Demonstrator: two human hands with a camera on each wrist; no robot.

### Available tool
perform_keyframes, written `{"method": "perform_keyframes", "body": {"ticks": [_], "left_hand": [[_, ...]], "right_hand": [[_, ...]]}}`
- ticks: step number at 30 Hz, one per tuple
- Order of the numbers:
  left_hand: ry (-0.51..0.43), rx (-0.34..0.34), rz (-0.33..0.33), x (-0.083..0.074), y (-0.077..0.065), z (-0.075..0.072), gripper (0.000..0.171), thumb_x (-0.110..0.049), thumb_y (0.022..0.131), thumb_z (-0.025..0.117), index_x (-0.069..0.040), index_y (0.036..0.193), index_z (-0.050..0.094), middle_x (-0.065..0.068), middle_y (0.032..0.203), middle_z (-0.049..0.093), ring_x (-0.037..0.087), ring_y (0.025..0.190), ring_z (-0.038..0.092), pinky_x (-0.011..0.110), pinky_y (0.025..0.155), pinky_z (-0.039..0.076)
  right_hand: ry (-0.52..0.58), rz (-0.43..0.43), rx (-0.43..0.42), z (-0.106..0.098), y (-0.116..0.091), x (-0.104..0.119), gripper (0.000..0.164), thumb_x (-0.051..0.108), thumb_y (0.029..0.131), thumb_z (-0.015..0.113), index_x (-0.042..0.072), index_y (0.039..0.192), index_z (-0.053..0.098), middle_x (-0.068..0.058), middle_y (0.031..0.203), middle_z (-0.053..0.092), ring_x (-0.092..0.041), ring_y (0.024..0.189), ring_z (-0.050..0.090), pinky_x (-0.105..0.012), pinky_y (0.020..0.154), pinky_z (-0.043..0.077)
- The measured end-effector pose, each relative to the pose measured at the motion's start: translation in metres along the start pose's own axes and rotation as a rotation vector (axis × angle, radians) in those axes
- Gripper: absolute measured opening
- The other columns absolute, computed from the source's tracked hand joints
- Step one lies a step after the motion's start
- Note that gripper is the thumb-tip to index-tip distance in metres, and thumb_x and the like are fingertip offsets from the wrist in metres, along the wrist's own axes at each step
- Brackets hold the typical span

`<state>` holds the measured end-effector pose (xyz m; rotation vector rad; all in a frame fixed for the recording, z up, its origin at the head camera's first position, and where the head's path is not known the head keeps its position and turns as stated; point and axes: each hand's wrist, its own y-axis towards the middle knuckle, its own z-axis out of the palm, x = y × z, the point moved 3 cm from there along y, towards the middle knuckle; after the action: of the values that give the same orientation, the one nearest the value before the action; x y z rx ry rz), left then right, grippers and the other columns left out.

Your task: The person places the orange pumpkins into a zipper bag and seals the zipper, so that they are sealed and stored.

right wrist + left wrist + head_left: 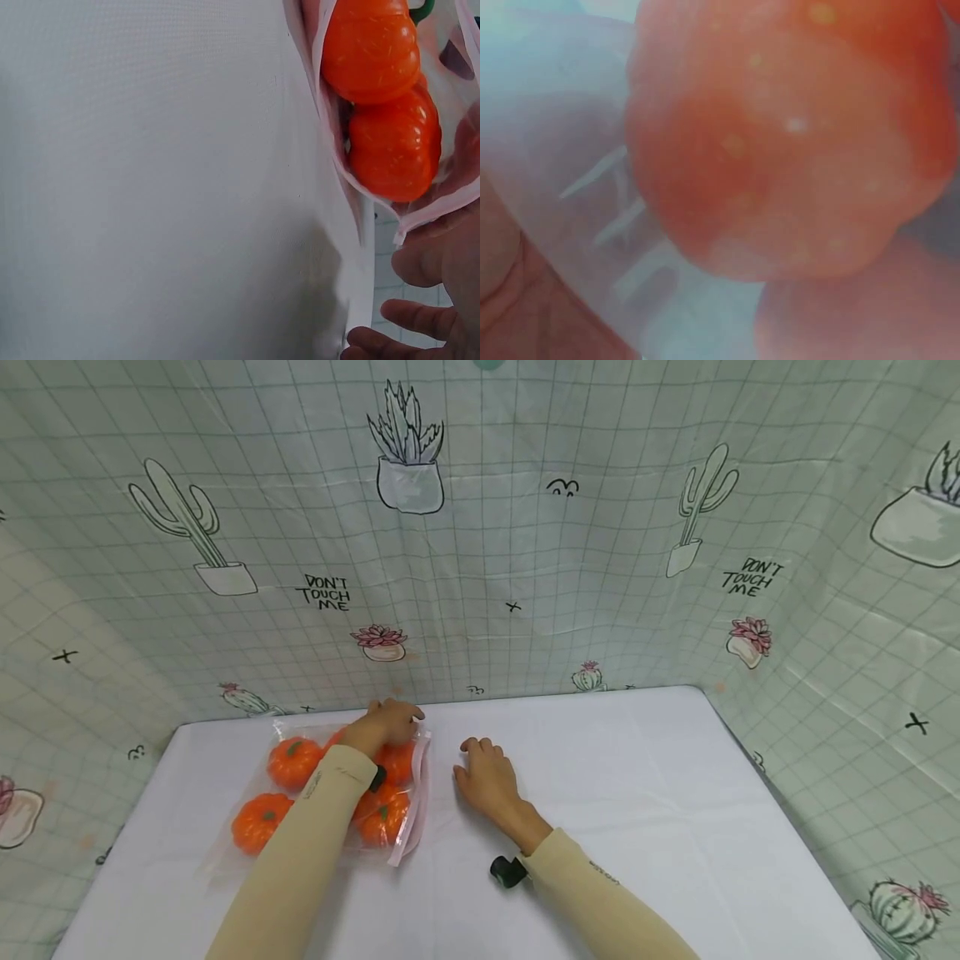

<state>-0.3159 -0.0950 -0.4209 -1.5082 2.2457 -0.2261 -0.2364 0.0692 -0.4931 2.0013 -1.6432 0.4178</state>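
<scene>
Several orange pumpkins [260, 823] with green stems lie inside a clear plastic bag [422, 793] with a pink-edged mouth at its right end. In the right wrist view the mouth gapes, showing a pumpkin [395, 146] inside. My left hand [387, 723] reaches across the bag to the far corner of its mouth. Its fingers [417, 316] look loosely spread beside that corner. The left wrist view is filled by a blurred pumpkin [795, 142] behind plastic. My right hand [489, 781] hovers right of the bag, fingers relaxed and holding nothing.
A white-covered table [637, 793] lies under the bag and hands. Behind it and at both sides hangs a grid-patterned cloth [480, 552] printed with cacti. A small black device [508, 872] is attached at the right wrist.
</scene>
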Motion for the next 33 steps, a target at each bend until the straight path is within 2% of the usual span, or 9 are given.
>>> {"method": "perform_keyframes", "body": {"ticks": [5, 11, 17, 18, 20, 25, 30, 33], "left_hand": [[-0.001, -0.036, -0.003, 0.002, -0.001, -0.005, 0.038, -0.011, 0.104, 0.055, -0.001, 0.138, 0.067, 0.021, 0.142, 0.062, 0.043, 0.144, 0.044, 0.06, 0.118, 0.026], [-0.003, -0.097, 0.008, 0.008, -0.006, -0.009, 0.026, -0.012, 0.103, 0.063, -0.002, 0.122, 0.077, 0.017, 0.124, 0.064, 0.039, 0.122, 0.059, 0.053, 0.106, 0.033], [-0.123, -0.194, -0.009, 0.013, -0.012, -0.013, 0.015, -0.015, 0.1, 0.07, -0.005, 0.109, 0.077, 0.013, 0.114, 0.073, 0.036, 0.112, 0.065, 0.055, 0.105, 0.03], [-0.154, -0.201, -0.023, 0.014, -0.013, -0.013, 0.015, -0.015, 0.099, 0.07, -0.005, 0.108, 0.077, 0.013, 0.115, 0.074, 0.036, 0.114, 0.065, 0.055, 0.106, 0.029], [-0.208, -0.208, -0.056, 0.015, -0.014, -0.015, 0.016, -0.016, 0.099, 0.071, -0.005, 0.108, 0.077, 0.015, 0.13, 0.072, 0.037, 0.126, 0.061, 0.059, 0.108, 0.026], [-0.303, -0.176, -0.14, 0.019, -0.011, -0.017, 0.019, -0.019, 0.099, 0.069, -0.006, 0.108, 0.08, 0.017, 0.162, 0.047, 0.038, 0.151, 0.041, 0.066, 0.116, 0.016], [-0.337, -0.179, -0.143, 0.019, -0.01, -0.017, 0.015, -0.02, 0.097, 0.072, -0.011, 0.102, 0.082, 0.017, 0.162, 0.046, 0.04, 0.15, 0.042, 0.074, 0.117, 0.012], [-0.35, -0.187, -0.139, 0.017, -0.011, -0.016, 0.015, -0.02, 0.097, 0.072, -0.01, 0.101, 0.083, 0.019, 0.162, 0.047, 0.04, 0.151, 0.041, 0.074, 0.116, 0.012]], "right_hand": [[0.027, -0.006, 0.02, 0.001, 0.001, 0.005, 0.026, 0.013, 0.099, 0.069, -0.001, 0.12, 0.066, -0.021, 0.113, 0.067, -0.04, 0.103, 0.065, -0.053, 0.088, 0.054], [0.069, -0.035, 0.029, 0.003, 0.004, 0.013, 0.025, 0.012, 0.1, 0.068, -0.001, 0.121, 0.066, -0.018, 0.11, 0.067, -0.037, 0.102, 0.065, -0.051, 0.087, 0.054], [0.115, -0.067, 0.028, 0.002, 0.005, 0.018, 0.025, 0.012, 0.101, 0.066, -0.003, 0.121, 0.066, -0.019, 0.108, 0.068, -0.036, 0.098, 0.066, -0.05, 0.086, 0.055], [0.129, -0.074, 0.026, 0.002, 0.006, 0.019, 0.024, 0.012, 0.101, 0.066, -0.003, 0.121, 0.066, -0.019, 0.108, 0.069, -0.036, 0.098, 0.067, -0.05, 0.086, 0.056], [0.163, -0.084, 0.026, 0.0, 0.008, 0.021, 0.024, 0.011, 0.102, 0.064, -0.004, 0.121, 0.066, -0.02, 0.108, 0.069, -0.035, 0.098, 0.067, -0.049, 0.085, 0.056], [0.27, -0.07, 0.052, -0.001, 0.014, 0.028, 0.025, 0.012, 0.105, 0.06, -0.004, 0.123, 0.066, -0.018, 0.108, 0.068, -0.032, 0.097, 0.066, -0.047, 0.087, 0.057], [0.388, -0.007, 0.073, 0.002, 0.023, 0.031, 0.029, 0.015, 0.106, 0.055, -0.005, 0.124, 0.066, -0.017, 0.106, 0.067, -0.03, 0.096, 0.065, -0.045, 0.089, 0.057], [0.461, 0.047, 0.093, 0.003, 0.026, 0.033, 0.031, 0.02, 0.108, 0.054, -0.003, 0.124, 0.066, -0.018, 0.11, 0.069, -0.032, 0.1, 0.066, -0.046, 0.091, 0.057]]}}
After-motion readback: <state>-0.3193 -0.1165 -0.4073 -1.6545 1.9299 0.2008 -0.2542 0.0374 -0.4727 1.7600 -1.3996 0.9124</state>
